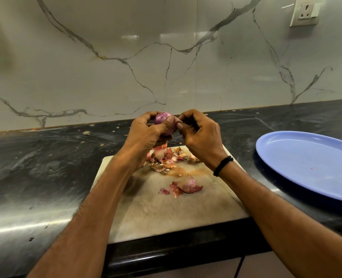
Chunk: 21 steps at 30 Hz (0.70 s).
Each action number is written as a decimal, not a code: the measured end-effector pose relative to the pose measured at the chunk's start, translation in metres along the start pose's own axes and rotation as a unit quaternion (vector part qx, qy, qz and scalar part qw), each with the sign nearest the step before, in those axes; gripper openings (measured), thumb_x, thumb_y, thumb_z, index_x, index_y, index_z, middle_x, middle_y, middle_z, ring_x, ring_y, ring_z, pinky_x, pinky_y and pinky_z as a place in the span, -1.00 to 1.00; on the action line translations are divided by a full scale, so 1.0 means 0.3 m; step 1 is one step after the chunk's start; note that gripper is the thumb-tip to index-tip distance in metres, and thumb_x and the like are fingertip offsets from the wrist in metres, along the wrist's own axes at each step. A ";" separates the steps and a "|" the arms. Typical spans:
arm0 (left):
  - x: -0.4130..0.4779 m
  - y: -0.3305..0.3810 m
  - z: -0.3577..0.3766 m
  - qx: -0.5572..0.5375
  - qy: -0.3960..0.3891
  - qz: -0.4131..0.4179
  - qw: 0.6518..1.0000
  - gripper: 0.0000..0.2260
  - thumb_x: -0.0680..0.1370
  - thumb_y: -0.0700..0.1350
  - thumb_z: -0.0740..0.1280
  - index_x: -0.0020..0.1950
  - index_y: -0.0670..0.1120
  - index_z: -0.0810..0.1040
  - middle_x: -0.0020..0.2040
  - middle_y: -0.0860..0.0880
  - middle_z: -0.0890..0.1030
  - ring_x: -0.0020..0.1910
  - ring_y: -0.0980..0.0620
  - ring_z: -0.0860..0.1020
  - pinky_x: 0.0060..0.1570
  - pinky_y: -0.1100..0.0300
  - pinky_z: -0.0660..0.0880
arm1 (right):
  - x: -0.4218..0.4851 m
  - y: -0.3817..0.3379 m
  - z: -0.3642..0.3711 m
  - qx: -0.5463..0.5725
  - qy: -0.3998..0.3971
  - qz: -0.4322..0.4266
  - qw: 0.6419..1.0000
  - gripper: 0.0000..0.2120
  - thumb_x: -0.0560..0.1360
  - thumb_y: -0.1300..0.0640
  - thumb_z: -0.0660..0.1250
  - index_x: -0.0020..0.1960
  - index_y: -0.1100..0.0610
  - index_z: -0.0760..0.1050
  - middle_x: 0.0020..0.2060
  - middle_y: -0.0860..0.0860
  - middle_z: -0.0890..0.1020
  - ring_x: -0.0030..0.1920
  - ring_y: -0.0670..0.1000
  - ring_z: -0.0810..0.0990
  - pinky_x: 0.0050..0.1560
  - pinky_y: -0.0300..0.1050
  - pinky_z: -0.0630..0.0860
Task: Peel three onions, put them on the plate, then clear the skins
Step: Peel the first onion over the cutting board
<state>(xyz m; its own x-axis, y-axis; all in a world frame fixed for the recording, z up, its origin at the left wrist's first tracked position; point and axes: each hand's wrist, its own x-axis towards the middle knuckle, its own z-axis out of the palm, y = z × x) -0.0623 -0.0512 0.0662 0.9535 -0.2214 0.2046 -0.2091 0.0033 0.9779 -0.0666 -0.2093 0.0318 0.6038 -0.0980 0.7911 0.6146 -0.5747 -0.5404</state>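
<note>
- My left hand [146, 133] is wrapped around the onion [163, 122], thumb lying across the front, so it can't spin while I pick at it.
- My right hand [201, 137] is curled in tight, fingertips pinching at the onion's right edge. It looks like I've got a bit of skin there, but it's too small to say for sure.
- The onion is up in the air between both hands, over the far end of the board [166, 213], not resting on anything. I hold it there so whatever comes off drops on the board and not on the counter [35, 167].
- That seems to be working: the skins [166, 159] sit in a heap right below my hands, and a few bigger purple pieces [186, 186] lie nearer to me on the board.
- The top of the onion looks smooth and shiny purple, so I'd guess most of the dry layer is off and I'm on the last bits.
- The plate [306, 163] is off to my right on the counter, close enough for an easy reach. There are no onions on it, just a tiny speck.
- I can't see any other onions, so I reckon this is the first one and there's plenty to do: finish this, plate it, peel two more, then sweep up the skins.
</note>
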 end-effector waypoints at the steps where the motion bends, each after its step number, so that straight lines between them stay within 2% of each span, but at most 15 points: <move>1: 0.002 -0.001 0.001 -0.005 -0.001 -0.006 1.000 -0.62 0.41 0.03 0.45 0.19 -0.03 0.54 0.15 -0.13 0.62 -0.05 -0.11 0.71 -0.05 0.11 0.66 | 0.001 -0.001 -0.002 0.004 0.004 0.008 1.000 -0.91 0.50 0.25 0.41 -0.01 0.16 0.54 -0.17 -0.11 0.60 -0.14 -0.14 0.60 -0.14 -0.28 0.58; 5: 0.003 0.001 -0.001 -0.053 -0.008 -0.038 0.998 -0.75 0.62 -0.09 0.34 0.27 -0.13 0.53 0.11 -0.16 0.65 -0.07 -0.13 0.70 0.08 -0.01 0.63 | 0.015 0.008 -0.015 0.025 0.037 0.067 0.997 -0.90 0.50 0.28 0.38 -0.06 0.11 0.52 -0.22 -0.12 0.58 -0.20 -0.15 0.56 -0.21 -0.32 0.53; 12: -0.014 0.013 0.009 -0.125 -0.024 -0.082 0.988 -0.72 0.68 -0.09 0.20 0.30 -0.21 0.53 0.12 -0.26 0.62 -0.13 -0.11 0.69 -0.14 0.11 0.65 | 0.017 0.013 -0.012 0.033 0.058 0.123 0.990 -0.91 0.50 0.27 0.38 -0.09 0.10 0.54 -0.24 -0.08 0.61 -0.24 -0.14 0.57 -0.21 -0.27 0.54; 17: -0.024 0.013 0.020 -0.143 -0.032 -0.103 0.984 -0.67 0.69 -0.07 0.15 0.36 -0.23 0.47 0.11 -0.28 0.61 -0.19 -0.08 0.65 -0.15 0.07 0.64 | 0.017 0.005 -0.005 0.012 0.073 0.130 0.989 -0.89 0.48 0.31 0.37 -0.09 0.12 0.54 -0.23 -0.09 0.60 -0.23 -0.17 0.55 -0.24 -0.42 0.46; 21: -0.029 0.030 0.009 -0.198 -0.050 -0.106 0.973 -0.61 0.70 0.00 0.11 0.32 -0.26 0.48 0.04 -0.26 0.64 -0.25 -0.04 0.63 -0.08 0.04 0.64 | 0.029 0.025 -0.036 0.002 0.129 0.204 0.970 -0.92 0.49 0.27 0.34 -0.08 0.11 0.54 -0.24 -0.07 0.59 -0.22 -0.14 0.54 -0.18 -0.26 0.52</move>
<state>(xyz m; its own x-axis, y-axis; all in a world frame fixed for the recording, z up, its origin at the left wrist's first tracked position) -0.0730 -0.0518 0.0730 0.9364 -0.3508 0.0107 0.1084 0.3182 0.9418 -0.0622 -0.2234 0.0377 0.6497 -0.5174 0.5569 0.3533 -0.4430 -0.8239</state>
